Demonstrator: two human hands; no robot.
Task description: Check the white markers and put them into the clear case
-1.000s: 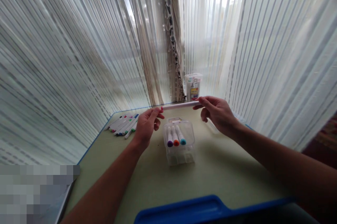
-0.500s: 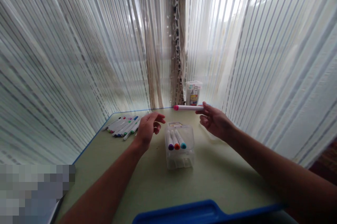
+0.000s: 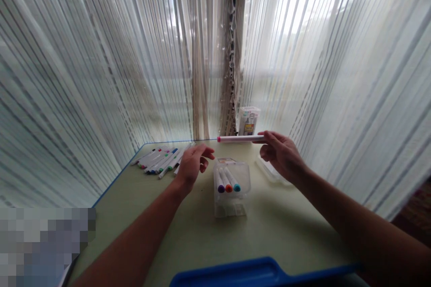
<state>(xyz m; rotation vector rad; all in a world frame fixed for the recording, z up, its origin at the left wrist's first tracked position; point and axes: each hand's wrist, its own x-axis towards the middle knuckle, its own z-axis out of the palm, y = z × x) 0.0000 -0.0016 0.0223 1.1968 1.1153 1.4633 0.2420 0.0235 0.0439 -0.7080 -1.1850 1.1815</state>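
My right hand (image 3: 281, 154) pinches one end of a white marker with a pink cap (image 3: 239, 139) and holds it level above the green table (image 3: 188, 228). Just below it stands a clear plastic box (image 3: 231, 190) with three markers in it, capped purple, orange and teal. My left hand (image 3: 192, 163) hovers to the left of the box with its fingers loosely spread and nothing in them. A row of several loose markers (image 3: 161, 160) lies on the table left of that hand.
A clear lid (image 3: 271, 171) lies right of the box, under my right hand. A small clear container (image 3: 248, 121) stands at the table's far edge against the striped sheer curtains. A blue plastic edge (image 3: 256, 271) runs along the near side.
My left hand has let go of the marker's pink end and dropped toward the table. My right hand alone now holds the marker, still level above the box.
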